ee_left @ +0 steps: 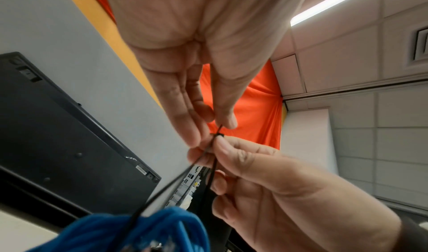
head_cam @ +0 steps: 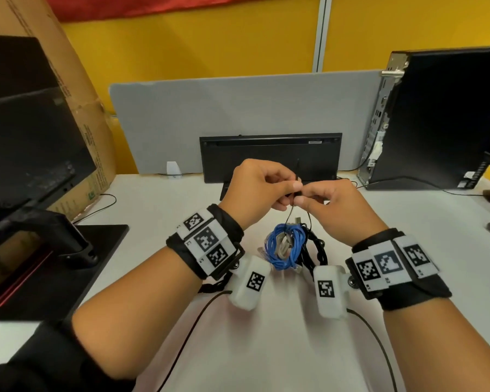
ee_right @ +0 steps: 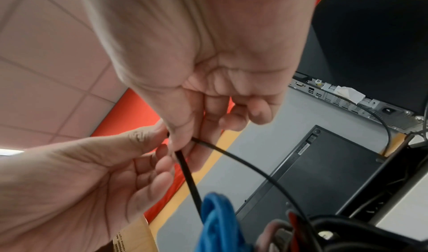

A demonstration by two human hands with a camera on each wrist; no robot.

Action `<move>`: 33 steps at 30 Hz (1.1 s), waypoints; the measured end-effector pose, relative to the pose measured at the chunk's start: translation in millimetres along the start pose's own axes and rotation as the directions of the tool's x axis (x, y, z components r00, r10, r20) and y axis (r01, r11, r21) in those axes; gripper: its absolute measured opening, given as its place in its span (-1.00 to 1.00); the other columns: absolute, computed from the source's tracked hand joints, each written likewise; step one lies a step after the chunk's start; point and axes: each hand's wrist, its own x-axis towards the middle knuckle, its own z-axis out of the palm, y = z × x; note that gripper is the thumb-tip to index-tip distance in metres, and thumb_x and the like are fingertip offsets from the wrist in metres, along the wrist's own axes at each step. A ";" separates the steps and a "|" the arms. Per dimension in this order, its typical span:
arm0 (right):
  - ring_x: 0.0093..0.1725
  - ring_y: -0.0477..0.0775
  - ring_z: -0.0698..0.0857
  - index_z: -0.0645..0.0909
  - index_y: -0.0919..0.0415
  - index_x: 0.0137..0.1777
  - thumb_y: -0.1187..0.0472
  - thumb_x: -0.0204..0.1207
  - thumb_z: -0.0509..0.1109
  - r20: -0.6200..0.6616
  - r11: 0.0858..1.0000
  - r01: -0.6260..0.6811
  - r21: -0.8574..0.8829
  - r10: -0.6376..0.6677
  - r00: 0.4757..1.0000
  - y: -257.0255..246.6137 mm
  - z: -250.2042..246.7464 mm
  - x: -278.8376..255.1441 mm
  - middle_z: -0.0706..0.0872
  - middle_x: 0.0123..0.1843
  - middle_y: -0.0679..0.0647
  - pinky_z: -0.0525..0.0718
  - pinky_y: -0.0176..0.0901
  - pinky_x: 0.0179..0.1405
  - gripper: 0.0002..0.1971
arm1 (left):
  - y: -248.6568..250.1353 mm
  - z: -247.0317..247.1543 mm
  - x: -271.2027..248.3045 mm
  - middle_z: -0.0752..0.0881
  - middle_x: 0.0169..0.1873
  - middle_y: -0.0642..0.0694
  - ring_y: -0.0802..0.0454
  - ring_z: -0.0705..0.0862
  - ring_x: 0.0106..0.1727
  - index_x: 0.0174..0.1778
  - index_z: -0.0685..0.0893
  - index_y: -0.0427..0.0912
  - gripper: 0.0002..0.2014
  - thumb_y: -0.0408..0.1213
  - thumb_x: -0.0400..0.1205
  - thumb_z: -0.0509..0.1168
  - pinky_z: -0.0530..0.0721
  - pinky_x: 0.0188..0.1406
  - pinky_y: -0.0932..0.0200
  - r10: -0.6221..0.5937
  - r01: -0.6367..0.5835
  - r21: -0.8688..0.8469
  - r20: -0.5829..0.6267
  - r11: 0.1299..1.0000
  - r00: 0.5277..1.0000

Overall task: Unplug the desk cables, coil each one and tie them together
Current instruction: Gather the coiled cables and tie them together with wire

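Note:
A blue cable coil [head_cam: 283, 247] lies on the white desk [head_cam: 266, 335] beside a black cable coil [head_cam: 316, 251]. A thin black zip tie [head_cam: 297, 168] loops up from the bundle to my hands, which are raised just above the coils. My left hand [head_cam: 293, 188] pinches the tie's tail, and my right hand [head_cam: 301, 200] pinches it at the head. The left wrist view shows the zip tie's head [ee_left: 219, 135] between my left hand [ee_left: 215, 126] and my right hand [ee_left: 222, 146], above the blue coil [ee_left: 139, 234]. The right wrist view shows both strands of the tie [ee_right: 187, 179] running down to the blue coil [ee_right: 217, 219].
A black keyboard [head_cam: 269, 157] stands on edge against the grey partition [head_cam: 238, 108] behind my hands. A monitor [head_cam: 26, 137] and its base [head_cam: 77, 250] are on the left, with a cardboard box [head_cam: 77, 108] behind. A desktop PC [head_cam: 436, 117] stands at the right.

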 end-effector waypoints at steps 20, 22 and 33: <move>-0.07 -0.26 0.69 0.76 0.16 -0.30 0.11 0.58 0.40 0.092 0.995 -0.090 -0.046 0.094 0.991 -11.4 36.2 5.9 0.76 -0.17 -0.21 0.55 -0.37 -0.12 -0.75 | -82.3 -60.5 -16.4 0.81 -0.02 -0.12 -0.08 0.75 0.05 0.08 0.81 -0.23 -0.70 -0.21 0.47 0.55 0.72 0.12 0.03 -0.652 -0.043 0.939 0.270 0.342 0.708; -0.06 -0.25 0.69 0.77 0.20 -0.27 0.13 0.58 0.39 0.097 0.994 -0.094 -0.046 0.098 0.990 -12.5 37.3 6.5 0.75 -0.14 -0.22 0.55 -0.39 -0.14 -0.75 | -82.9 -62.4 -13.7 0.81 -0.09 -0.11 -0.07 0.75 -0.04 0.02 0.82 -0.22 -0.74 -0.20 0.48 0.54 0.73 -0.05 0.09 -0.626 -0.053 0.943 0.260 0.329 0.735; -0.24 -0.13 0.73 0.70 0.22 -0.37 0.19 0.60 0.38 0.039 0.988 -0.131 -0.076 0.134 0.990 -9.8 28.3 6.0 0.81 -0.10 -0.01 0.57 -0.44 -0.39 -0.71 | -48.8 -65.5 9.9 0.80 -0.41 -0.03 0.09 0.77 -0.35 -0.23 0.78 -0.20 -0.82 -0.15 0.53 0.49 0.78 -0.32 0.23 -0.212 0.207 0.444 -0.039 0.872 0.976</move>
